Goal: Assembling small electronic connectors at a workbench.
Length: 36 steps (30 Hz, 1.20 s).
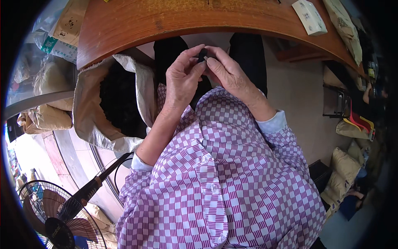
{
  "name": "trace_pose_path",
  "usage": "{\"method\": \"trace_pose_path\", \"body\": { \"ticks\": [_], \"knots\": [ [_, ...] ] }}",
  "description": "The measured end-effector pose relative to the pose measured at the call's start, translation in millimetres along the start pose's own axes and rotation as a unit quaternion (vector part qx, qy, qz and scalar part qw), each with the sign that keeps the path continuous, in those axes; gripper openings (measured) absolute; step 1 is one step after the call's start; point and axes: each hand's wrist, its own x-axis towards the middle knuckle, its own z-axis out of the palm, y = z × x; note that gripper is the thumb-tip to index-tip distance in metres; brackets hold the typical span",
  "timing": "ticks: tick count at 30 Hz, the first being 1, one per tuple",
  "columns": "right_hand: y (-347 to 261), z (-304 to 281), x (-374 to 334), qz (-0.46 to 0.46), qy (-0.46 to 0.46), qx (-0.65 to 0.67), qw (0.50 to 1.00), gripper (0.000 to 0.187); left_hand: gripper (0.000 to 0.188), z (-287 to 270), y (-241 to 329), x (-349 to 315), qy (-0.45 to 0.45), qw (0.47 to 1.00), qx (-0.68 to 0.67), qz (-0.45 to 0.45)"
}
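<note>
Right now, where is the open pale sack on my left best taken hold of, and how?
Probably by the right rim of the sack, coming from above with the left hand, once it is free of the small dark piece. That side lies nearest, and its fabric makes a loose, thin edge beside the black contents.

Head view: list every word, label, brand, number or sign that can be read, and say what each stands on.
I leave the wording uncopied and give only its place:
Fan hub: pale lettering.
Brown bag, upper left: dark characters.
Green-and-white bag below it: a pale mark on green; smaller print blurred.
White box: print too small to read.
Small dark piece being held: no text visible.
</note>
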Motion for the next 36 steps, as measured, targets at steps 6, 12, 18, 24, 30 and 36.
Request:
{"method": "trace_pose_path", "body": {
  "ticks": [6,12,18,24,30,36],
  "knots": [
    [-6,14,3,0.018,0.009,-0.022,1.0,0.038,0.036,-2,-6,-3,0.039,0.997,0.051,0.051],
    [6,23,11,0.047,0.028,0.045,0.997,0.034,0.034,0,8,-5,0.09,0.94,0.293,0.146],
    [2,19,12,0.156,0.025,0.156,0.975,0.031,0.029,-4,-4,3,0.088,0.896,0.381,0.209],
    [17,1,12,-0.01,0.033,-0.027,0.999,0.027,0.032,-5,3,9,0.049,0.991,0.099,0.075],
    [-3,-11,-1,-0.002,0.032,0.108,0.994,0.016,0.032,-11,20,11,-0.024,0.984,-0.159,-0.076],
    [1,-23,-1,0.016,0.012,0.246,0.969,0.012,0.034,4,21,8,-0.104,0.963,-0.219,-0.118]
  ]
}}
